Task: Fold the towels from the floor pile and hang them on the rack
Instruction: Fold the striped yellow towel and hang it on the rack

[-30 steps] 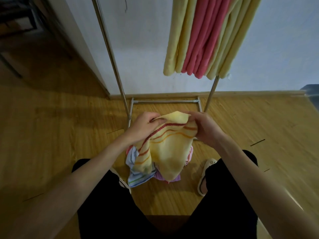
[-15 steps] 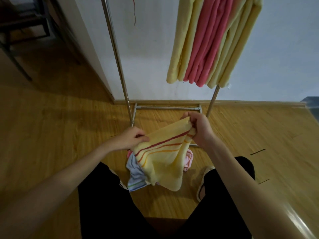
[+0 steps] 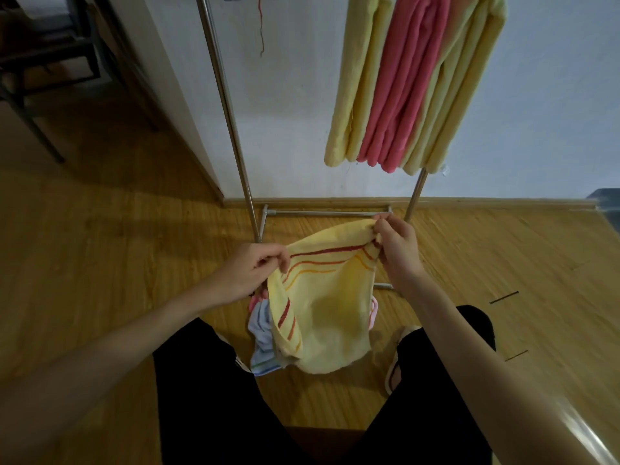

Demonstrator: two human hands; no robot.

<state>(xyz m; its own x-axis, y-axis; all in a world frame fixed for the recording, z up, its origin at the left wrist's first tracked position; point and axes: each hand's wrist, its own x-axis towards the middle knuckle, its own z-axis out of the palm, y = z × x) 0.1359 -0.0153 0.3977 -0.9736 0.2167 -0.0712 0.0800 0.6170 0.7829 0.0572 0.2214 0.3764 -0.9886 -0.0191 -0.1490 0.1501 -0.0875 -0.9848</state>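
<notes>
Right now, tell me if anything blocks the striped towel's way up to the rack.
Nothing visible does. Both the left hand and right hand hold the striped towel, and the rack shows open space left of the hung towels.

You can't read any words, numbers or signs here. A small white tag (image 3: 445, 170) hangs at the bottom of one yellow towel (image 3: 449, 105) on the rack, but it is too small to show any letters.
</notes>
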